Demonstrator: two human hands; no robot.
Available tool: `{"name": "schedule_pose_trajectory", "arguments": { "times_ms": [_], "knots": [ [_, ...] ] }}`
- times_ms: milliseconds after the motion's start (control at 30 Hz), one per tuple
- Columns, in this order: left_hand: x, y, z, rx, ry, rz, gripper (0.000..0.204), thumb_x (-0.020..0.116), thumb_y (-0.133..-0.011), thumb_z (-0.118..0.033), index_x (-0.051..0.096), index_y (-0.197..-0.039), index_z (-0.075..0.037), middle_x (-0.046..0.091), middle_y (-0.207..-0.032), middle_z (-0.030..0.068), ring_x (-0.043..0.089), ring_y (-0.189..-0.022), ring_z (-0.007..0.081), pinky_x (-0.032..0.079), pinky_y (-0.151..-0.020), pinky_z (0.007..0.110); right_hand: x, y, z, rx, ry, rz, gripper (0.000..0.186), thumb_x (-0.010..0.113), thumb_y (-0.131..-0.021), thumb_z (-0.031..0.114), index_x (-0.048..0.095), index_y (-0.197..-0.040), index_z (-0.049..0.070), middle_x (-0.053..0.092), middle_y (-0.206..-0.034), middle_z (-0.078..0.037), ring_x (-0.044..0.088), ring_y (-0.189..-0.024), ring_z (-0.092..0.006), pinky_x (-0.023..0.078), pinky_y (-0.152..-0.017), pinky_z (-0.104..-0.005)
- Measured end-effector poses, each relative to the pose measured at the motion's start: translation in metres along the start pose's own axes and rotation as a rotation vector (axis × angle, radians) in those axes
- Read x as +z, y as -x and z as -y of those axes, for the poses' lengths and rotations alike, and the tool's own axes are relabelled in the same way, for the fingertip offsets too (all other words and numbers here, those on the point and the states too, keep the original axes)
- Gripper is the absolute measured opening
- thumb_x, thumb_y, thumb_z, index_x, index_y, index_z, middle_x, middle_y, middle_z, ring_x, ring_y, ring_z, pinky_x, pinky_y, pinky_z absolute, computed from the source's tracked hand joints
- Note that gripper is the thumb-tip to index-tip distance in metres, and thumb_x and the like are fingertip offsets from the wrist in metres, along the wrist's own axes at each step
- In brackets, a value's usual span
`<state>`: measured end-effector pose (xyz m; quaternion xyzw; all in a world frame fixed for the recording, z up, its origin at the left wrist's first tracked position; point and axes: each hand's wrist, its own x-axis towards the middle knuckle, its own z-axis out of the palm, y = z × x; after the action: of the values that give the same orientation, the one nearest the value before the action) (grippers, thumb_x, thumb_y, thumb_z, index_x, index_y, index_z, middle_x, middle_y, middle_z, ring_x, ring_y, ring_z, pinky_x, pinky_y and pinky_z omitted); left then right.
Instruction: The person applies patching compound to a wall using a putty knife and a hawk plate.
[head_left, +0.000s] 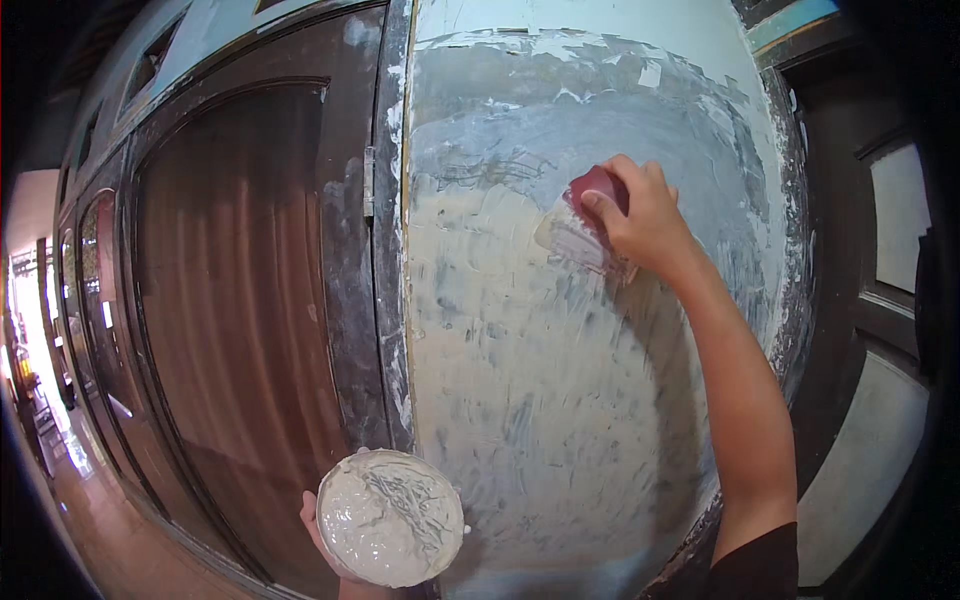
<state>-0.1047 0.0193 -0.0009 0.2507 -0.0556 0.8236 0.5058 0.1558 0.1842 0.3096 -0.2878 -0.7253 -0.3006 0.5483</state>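
Note:
My right hand [650,220] grips a maroon putty spreader [604,190] and presses its paste-smeared edge against the wall [540,370]. Pale wet putty coats the wall's lower part, thin enough in spots that grey shows through. Higher up the surface is bare grey-blue with a ragged white border. Down at the lower left, my left hand [314,522] is wrapped round a round tub [459,500], its fingers partly hidden behind it. Off-white putty [375,530] fills the tub close to its rim, smooth and glossy on one side and ridged on the other.
A dark wooden door [355,330] with a curtained glass pane [235,280] borders the wall on the left, hinge side nearest. To the right stands another dark frame with pale panels [855,470]. Shiny floor [110,520] runs toward a bright opening at far left.

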Motion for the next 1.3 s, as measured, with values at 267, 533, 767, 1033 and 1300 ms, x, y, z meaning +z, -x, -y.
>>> {"name": "schedule_pose_trajectory", "arguments": {
  "times_ms": [267,533,767,1033,1300],
  "knots": [
    [-0.007,-0.001,-0.013,0.087,0.066,-0.06,0.084,0.042,-0.094,-0.066,0.048,-0.143,0.002,0.056,-0.14,0.0198,0.055,-0.125,0.0424,0.043,-0.105,0.065,-0.005,-0.005,-0.021,0.116,-0.207,-0.017,0.039,0.071,-0.091,0.037,0.064,-0.117,0.01,0.062,-0.11,-0.023,0.058,-0.105,-0.0372,0.043,-0.093,-0.049],
    [-0.018,-0.004,-0.009,0.046,-0.037,0.018,0.083,0.039,-0.097,-0.063,0.047,-0.144,0.004,0.053,-0.145,0.0194,0.052,-0.131,0.0361,0.043,-0.109,0.053,-0.013,-0.006,-0.029,0.158,-0.043,-0.118,0.037,0.069,-0.092,0.036,0.064,-0.118,0.01,0.066,-0.107,-0.017,0.056,-0.107,-0.0361,0.036,-0.096,-0.051],
    [-0.017,-0.005,-0.011,0.074,-0.041,-0.023,0.083,0.041,-0.095,-0.067,0.047,-0.145,-0.001,0.059,-0.136,0.0214,0.057,-0.122,0.0443,0.044,-0.103,0.066,-0.008,0.02,-0.002,0.02,0.006,0.044,0.039,0.069,-0.092,0.037,0.063,-0.119,0.009,0.062,-0.107,-0.022,0.056,-0.106,-0.0385,0.037,-0.097,-0.0516],
    [0.016,0.003,0.001,0.005,0.08,0.005,0.082,0.04,-0.097,-0.063,0.048,-0.143,0.005,0.058,-0.137,0.0211,0.057,-0.125,0.0392,0.045,-0.107,0.056,-0.038,0.0,-0.034,0.1,-0.212,-0.28,0.025,0.068,-0.095,0.022,0.061,-0.11,0.003,0.069,-0.095,-0.019,0.066,-0.088,-0.0349,0.052,-0.08,-0.04],
    [0.045,0.005,0.011,-0.12,0.221,0.211,0.077,0.041,-0.098,-0.061,0.055,-0.137,0.003,0.061,-0.134,0.02,0.06,-0.12,0.0374,0.047,-0.105,0.055,-0.071,0.077,0.066,-0.752,-0.114,-0.057,0.022,0.072,-0.081,0.002,0.066,-0.099,0.012,0.067,-0.09,-0.002,0.059,-0.083,-0.0182,0.041,-0.076,-0.0331]
  ]
}}
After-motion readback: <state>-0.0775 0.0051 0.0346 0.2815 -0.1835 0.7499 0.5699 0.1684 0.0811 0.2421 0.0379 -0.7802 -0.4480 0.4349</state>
